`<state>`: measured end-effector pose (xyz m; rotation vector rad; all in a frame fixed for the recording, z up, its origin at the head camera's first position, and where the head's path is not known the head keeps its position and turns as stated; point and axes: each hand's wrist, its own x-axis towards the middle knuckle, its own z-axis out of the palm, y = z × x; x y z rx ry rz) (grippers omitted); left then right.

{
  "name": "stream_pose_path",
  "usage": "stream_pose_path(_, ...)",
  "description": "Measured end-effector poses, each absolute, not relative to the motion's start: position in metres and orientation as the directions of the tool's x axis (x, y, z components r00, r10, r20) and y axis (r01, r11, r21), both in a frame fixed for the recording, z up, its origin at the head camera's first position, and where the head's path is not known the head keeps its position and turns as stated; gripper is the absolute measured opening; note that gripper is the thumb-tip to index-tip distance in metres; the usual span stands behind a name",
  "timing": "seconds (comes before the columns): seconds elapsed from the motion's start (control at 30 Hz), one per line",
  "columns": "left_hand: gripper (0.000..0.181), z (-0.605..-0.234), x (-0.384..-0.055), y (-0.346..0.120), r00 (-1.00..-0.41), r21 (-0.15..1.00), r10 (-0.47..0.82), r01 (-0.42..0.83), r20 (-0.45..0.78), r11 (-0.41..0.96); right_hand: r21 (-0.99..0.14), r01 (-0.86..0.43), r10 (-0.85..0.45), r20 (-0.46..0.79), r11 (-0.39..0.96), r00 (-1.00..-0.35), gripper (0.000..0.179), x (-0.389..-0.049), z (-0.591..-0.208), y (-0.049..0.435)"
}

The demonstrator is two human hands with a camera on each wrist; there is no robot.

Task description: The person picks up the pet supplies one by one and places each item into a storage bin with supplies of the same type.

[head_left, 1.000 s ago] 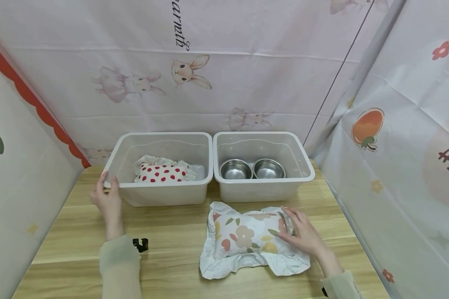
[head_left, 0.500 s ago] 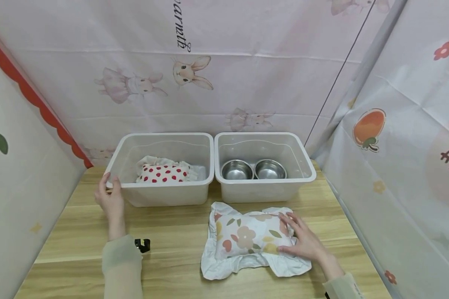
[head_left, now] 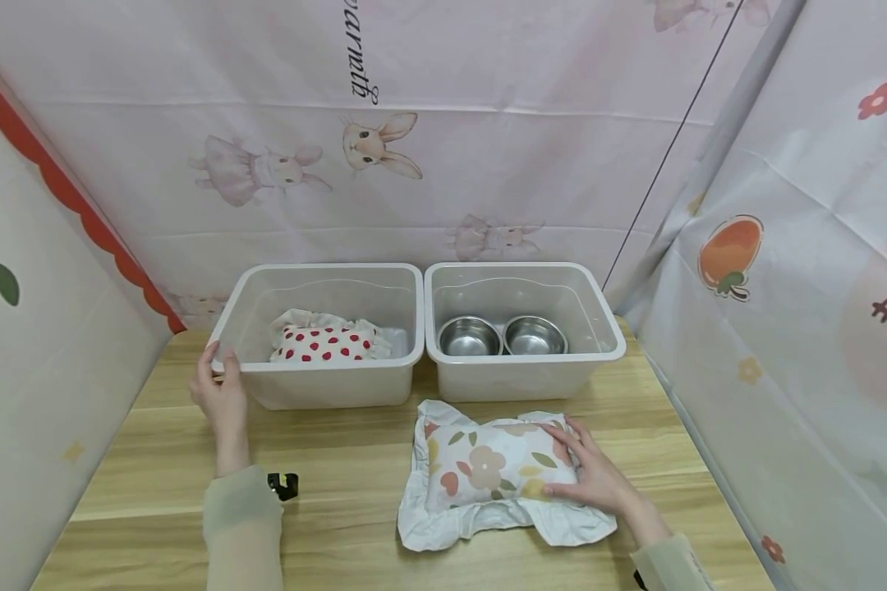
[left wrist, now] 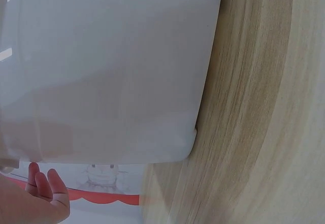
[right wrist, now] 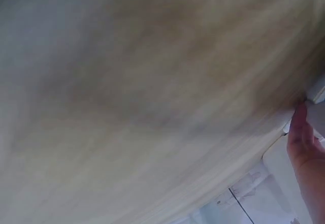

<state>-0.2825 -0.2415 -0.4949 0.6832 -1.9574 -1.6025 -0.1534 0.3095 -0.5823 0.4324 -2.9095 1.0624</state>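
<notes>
In the head view my left hand (head_left: 219, 402) holds the front left corner of the left white plastic bin (head_left: 325, 386), thumb at the front rim and fingers along the side. The left wrist view shows its loosely bent fingers (left wrist: 44, 183) beside the bin wall. My right hand (head_left: 599, 476) rests over the right end of a small floral pillow (head_left: 484, 468) with a white ruffled edge. Its fingers are spread and the thumb lies on the printed cover. The pillow lies flat on the table. The right wrist view is blurred, with the hand's fingers (right wrist: 302, 132) at its right edge.
Inside the left bin lies a small strawberry-print pillow (head_left: 325, 342) with a ruffled edge. The right white bin (head_left: 517, 379) stands close beside it, holding two steel bowls (head_left: 470, 336). Both bins stand near the back wall sheet (head_left: 281, 82) on the wooden table (head_left: 333, 509).
My right hand has shifted slightly left and toward me over the floral pillow, its fingers lower onto the cover. The left hand keeps its place at the bin corner.
</notes>
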Motion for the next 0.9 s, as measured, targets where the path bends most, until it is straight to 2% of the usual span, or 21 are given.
stream_pose_path(0.3, 0.047, -0.498, -0.283, -0.240, -0.734, 0.980, -0.670, -0.029, 0.112, 0.196, -0.703, -0.196, -0.216, 0.062, 0.684, -0.974, 0.090, -0.155, -0.582, 0.304)
stream_pose_path(0.67, 0.047, -0.498, -0.283, -0.241, -0.750, 0.982, -0.654, -0.029, 0.100, 0.184, -0.849, -0.095, -0.209, -0.019, 0.520, -0.978, 0.084, -0.156, -0.584, 0.298)
stream_pose_path(0.9, 0.047, -0.499, -0.283, -0.241, -0.749, 0.983, -0.656, -0.037, 0.092, 0.181, -0.892, -0.016, -0.187, -0.077, 0.452, -0.979, 0.078, -0.156, -0.586, 0.293)
